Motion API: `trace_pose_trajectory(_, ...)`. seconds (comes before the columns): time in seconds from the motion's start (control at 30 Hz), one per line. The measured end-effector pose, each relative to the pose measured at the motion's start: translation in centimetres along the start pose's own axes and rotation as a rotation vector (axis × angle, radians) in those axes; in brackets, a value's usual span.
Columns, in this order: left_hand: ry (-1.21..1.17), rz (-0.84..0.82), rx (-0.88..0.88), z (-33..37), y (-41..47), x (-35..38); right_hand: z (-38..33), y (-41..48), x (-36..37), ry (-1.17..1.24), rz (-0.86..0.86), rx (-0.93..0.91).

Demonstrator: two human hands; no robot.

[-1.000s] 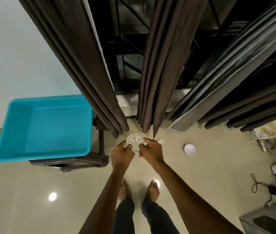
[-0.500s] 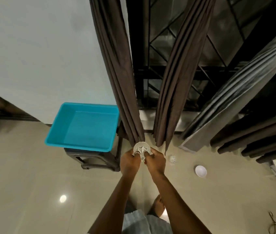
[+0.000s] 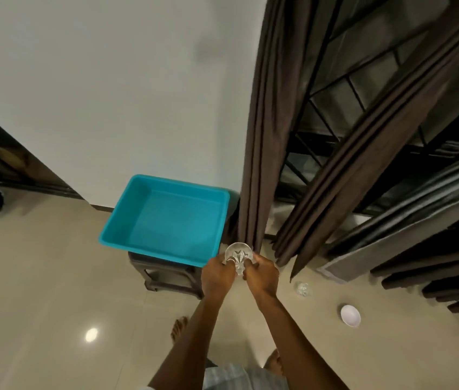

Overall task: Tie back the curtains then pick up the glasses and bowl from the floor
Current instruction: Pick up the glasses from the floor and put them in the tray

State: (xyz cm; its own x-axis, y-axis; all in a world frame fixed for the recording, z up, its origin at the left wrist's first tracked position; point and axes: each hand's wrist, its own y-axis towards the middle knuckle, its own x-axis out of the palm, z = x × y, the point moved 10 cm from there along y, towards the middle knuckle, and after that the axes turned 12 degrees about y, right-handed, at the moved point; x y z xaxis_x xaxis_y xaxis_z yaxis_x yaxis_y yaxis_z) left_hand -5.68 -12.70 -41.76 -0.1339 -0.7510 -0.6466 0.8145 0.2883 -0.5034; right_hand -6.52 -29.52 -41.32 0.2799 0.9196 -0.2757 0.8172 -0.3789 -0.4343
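Left hand [image 3: 217, 275] and right hand [image 3: 262, 274] both pinch glass [image 3: 238, 256], tub [image 3: 172, 218] at 10 o'clock. Smooth glass could slip, smash on floor [image 3: 54, 277]. Second glass [image 3: 303, 289], bowl [image 3: 350, 315] lie at 4 o'clock: foot could kick them.

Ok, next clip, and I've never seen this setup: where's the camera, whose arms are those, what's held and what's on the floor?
No machine here: a person wears one wide-angle camera on the head, looking down, so the arms are their own. The left hand and right hand together grip a clear patterned glass near the brown curtains. On the floor stand a second glass and a small white bowl. To the left a turquoise tub sits on a dark stool.
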Motion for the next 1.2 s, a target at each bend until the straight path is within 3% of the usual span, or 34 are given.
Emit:
trace_pose_trajectory(0.17, -0.022, -0.059, 0.035, -2.1, 5.1, -4.9, -3.0, -0.8, 6.8, -0.065, 0.026, -0.03)
trace_pose_trajectory(0.4, 0.039, -0.007, 0.102, -3.8, 9.2, -12.1, -6.2, -1.5, 14.9, -0.066, 0.034, -0.014)
trace_pose_trajectory(0.97, 0.037, 0.246, -0.007, -3.7, 16.0, -21.2, -12.3, 3.1, 25.5, -0.055, -0.238, -0.075)
trace_pose_trajectory(1.2, -0.043, 0.184, -0.007, -4.2, 19.8, -22.8, -13.4, 4.7, 29.5, -0.124, -0.384, -0.045)
